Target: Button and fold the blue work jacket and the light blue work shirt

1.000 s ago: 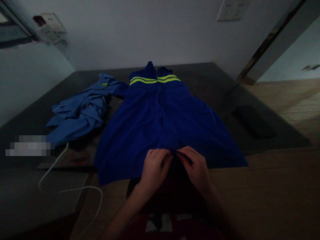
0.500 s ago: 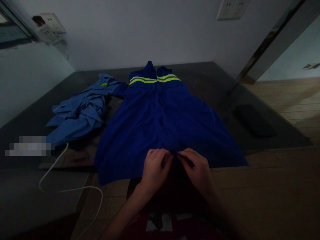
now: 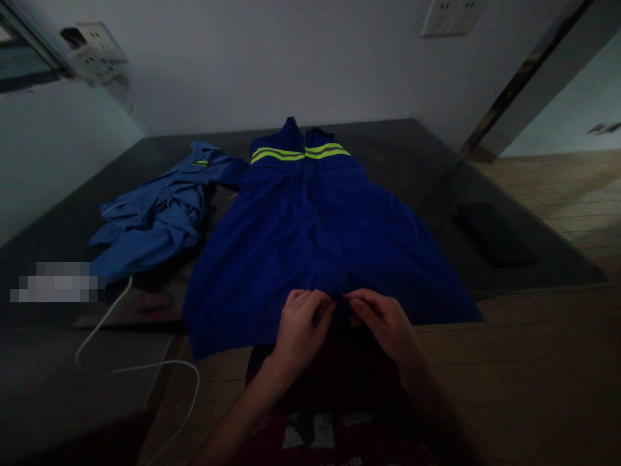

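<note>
A dark blue work garment (image 3: 315, 233) with yellow reflective stripes at its far end lies spread flat on a dark table (image 3: 407, 155). Its near hem hangs over the table's front edge. My left hand (image 3: 298, 327) and my right hand (image 3: 383, 320) meet at the middle of that hem. Both pinch the cloth on either side of the front opening, fingers curled and closed. What sits between the fingertips is too dim to make out.
A lighter blue garment (image 3: 155, 217) lies crumpled on the table's left side. A white cable (image 3: 130, 366) loops off the left edge. A flat black object (image 3: 495, 233) rests on the right of the table. Wooden floor lies to the right, wall sockets above.
My right hand has shifted slightly at the hem, its fingers reworking the grip. The left hand and the garment stay almost where they were.
</note>
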A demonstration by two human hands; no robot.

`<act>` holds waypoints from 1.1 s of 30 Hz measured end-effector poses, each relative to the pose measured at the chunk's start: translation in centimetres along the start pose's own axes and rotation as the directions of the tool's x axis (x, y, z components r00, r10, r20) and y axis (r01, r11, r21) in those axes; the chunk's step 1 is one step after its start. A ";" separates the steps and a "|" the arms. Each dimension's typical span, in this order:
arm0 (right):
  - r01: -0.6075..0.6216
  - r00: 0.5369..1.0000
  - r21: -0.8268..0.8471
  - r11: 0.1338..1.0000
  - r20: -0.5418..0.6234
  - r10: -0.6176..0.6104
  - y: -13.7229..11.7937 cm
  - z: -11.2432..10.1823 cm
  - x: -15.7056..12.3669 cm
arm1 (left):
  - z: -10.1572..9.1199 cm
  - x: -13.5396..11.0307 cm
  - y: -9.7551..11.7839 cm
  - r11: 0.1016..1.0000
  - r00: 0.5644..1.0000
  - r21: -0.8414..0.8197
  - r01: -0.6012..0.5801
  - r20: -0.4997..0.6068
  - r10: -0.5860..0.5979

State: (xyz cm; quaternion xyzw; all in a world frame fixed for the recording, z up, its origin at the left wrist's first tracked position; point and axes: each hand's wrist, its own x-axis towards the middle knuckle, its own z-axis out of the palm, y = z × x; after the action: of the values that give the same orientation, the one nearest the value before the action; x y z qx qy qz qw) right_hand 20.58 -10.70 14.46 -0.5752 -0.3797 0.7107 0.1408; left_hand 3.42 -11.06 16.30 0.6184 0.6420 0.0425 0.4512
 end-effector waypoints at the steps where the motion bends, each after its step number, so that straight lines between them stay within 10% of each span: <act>1: -0.024 1.000 0.043 0.999 0.007 0.024 0.0 0.0 0.2 | 0.0 0.0 0.0 1.000 1.000 -0.005 0.005 0.004 -0.005; 10: -0.039 0.999 0.150 0.988 -0.008 0.041 0.6 0.4 1.3 | -0.2 -0.1 -0.2 0.995 0.999 -0.098 0.031 0.014 -0.030; 20: 0.005 0.997 0.094 0.996 -0.076 0.002 0.6 1.2 1.3 | -0.9 0.0 -0.4 0.882 0.928 -0.317 0.347 0.251 -0.275; 33: 0.384 0.849 -0.404 0.831 -0.199 -0.489 1.3 3.2 0.6 | -0.8 0.3 0.0 0.970 0.945 0.083 0.230 0.218 -0.243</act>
State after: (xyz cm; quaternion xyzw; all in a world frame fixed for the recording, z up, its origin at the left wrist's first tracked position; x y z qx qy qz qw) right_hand 17.72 -12.43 13.34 -0.5866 -0.5968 0.4863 0.2516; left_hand 2.94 -10.38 16.61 0.5500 0.6570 -0.1006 0.5057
